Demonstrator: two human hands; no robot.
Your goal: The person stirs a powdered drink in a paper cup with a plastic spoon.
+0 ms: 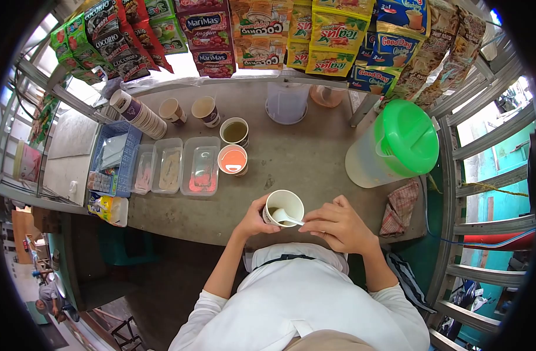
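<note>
A paper cup [297,200] is held near the table's front edge, with my left hand [257,219] wrapped round its left side. Some liquid shows low inside it. The fingers of my right hand [338,225] pinch the handle of a white spoon [284,216], whose bowl is inside the cup. Beyond the held cup stand a cup with orange-pink contents [233,159] and a cup with yellowish-green liquid [235,133].
Three plastic containers [200,167] and a blue basket [119,157] stand left, behind them stacked cups [140,115] and two single cups. A green-lidded pitcher [391,146] and checked cloth [399,209] are right. Drink sachets [260,35] hang above the table [303,152].
</note>
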